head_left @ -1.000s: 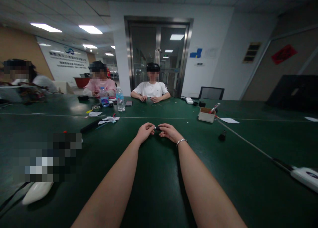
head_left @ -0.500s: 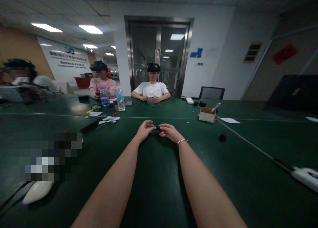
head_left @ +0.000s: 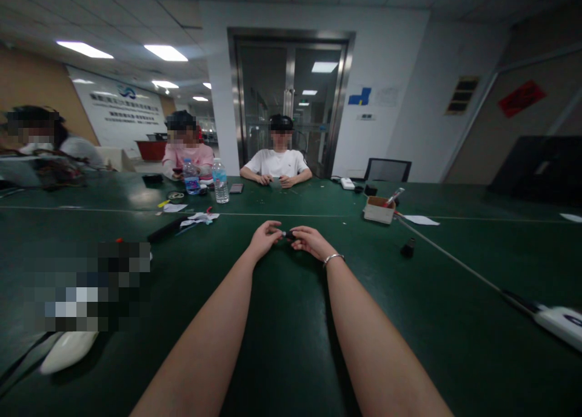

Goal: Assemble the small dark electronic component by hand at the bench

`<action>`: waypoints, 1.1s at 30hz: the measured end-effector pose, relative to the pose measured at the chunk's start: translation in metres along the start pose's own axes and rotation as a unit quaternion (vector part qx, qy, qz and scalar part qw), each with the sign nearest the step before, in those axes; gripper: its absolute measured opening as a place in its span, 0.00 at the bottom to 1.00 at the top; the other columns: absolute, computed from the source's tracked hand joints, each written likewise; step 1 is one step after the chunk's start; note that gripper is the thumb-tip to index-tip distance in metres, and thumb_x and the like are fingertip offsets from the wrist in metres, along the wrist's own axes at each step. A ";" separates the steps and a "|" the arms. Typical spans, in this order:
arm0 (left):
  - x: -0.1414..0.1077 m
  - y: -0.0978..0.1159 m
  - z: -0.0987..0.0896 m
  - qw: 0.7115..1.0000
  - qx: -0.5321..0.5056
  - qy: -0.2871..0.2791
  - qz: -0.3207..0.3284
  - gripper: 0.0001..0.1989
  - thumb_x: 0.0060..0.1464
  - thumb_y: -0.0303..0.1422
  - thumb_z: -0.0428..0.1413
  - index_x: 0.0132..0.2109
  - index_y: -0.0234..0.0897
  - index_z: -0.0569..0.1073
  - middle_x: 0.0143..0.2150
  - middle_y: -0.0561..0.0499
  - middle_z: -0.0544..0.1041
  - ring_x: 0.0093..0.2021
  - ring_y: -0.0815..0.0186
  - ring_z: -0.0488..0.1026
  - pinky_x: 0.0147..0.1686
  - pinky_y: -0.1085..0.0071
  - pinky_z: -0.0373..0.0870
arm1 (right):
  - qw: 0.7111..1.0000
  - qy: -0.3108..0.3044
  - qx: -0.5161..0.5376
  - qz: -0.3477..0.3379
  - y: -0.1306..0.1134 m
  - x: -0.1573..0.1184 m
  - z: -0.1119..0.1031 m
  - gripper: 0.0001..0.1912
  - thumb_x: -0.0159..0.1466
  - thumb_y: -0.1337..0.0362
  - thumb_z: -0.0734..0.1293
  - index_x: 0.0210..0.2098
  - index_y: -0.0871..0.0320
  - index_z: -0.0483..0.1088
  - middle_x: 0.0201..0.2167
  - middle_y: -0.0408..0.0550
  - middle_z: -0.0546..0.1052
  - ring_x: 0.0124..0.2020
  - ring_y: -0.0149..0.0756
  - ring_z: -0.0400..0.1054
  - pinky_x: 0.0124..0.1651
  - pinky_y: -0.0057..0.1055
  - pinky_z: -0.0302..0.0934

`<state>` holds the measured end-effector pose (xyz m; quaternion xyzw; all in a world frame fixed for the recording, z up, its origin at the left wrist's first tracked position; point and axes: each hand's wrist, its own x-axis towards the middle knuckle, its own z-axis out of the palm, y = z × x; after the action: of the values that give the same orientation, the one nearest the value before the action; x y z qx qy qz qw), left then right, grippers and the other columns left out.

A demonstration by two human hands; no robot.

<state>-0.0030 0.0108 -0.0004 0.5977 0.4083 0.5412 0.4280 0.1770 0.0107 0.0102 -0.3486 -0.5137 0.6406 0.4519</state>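
Between my two hands is a small dark object with a silvery end (head_left: 288,235), held just above the green table (head_left: 291,308). My left hand (head_left: 265,240) pinches its silvery left end between thumb and fingers. The dark right end is gripped by the fingertips of my right hand (head_left: 311,241), which has a silver bracelet at the wrist. What exactly the object is, I cannot make out. To the right of my hands a small black item (head_left: 408,248) stands on the table.
A small open box (head_left: 379,211) sits beyond my right hand. Two water bottles (head_left: 220,182) stand at the back left, near scraps of paper (head_left: 200,219) and a black rod. A white device (head_left: 561,325) lies far right. Several people sit across the table.
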 end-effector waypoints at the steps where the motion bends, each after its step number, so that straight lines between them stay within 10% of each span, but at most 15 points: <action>1: 0.001 -0.001 0.000 1.000 0.010 -0.002 0.001 0.18 0.44 0.36 0.61 0.43 0.34 0.71 0.32 0.48 0.74 0.30 0.68 0.72 0.31 0.71 0.69 | 1.000 -0.002 0.001 0.000 0.000 0.000 0.000 0.06 0.59 0.73 0.65 0.37 0.64 0.68 0.26 0.50 0.76 0.20 0.28 0.71 0.24 0.23 0.68; 25: -0.001 0.004 0.001 0.999 -0.021 -0.003 -0.027 0.17 0.41 0.30 0.61 0.42 0.34 0.73 0.40 0.45 0.75 0.39 0.65 0.72 0.36 0.70 0.69 | 1.000 0.006 -0.006 0.007 -0.002 -0.002 0.002 0.05 0.60 0.74 0.64 0.38 0.65 0.67 0.25 0.52 0.77 0.20 0.27 0.70 0.24 0.22 0.68; 33: 0.001 0.000 0.000 0.999 -0.010 -0.003 -0.038 0.14 0.42 0.32 0.61 0.39 0.31 0.74 0.31 0.48 0.75 0.27 0.71 0.70 0.31 0.71 0.68 | 1.000 0.004 -0.007 0.006 -0.002 -0.001 0.002 0.04 0.60 0.74 0.64 0.36 0.66 0.67 0.25 0.52 0.77 0.20 0.28 0.71 0.24 0.21 0.68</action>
<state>-0.0026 0.0119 0.0003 0.5787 0.4241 0.5267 0.4558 0.1762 0.0090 0.0125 -0.3577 -0.5142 0.6379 0.4480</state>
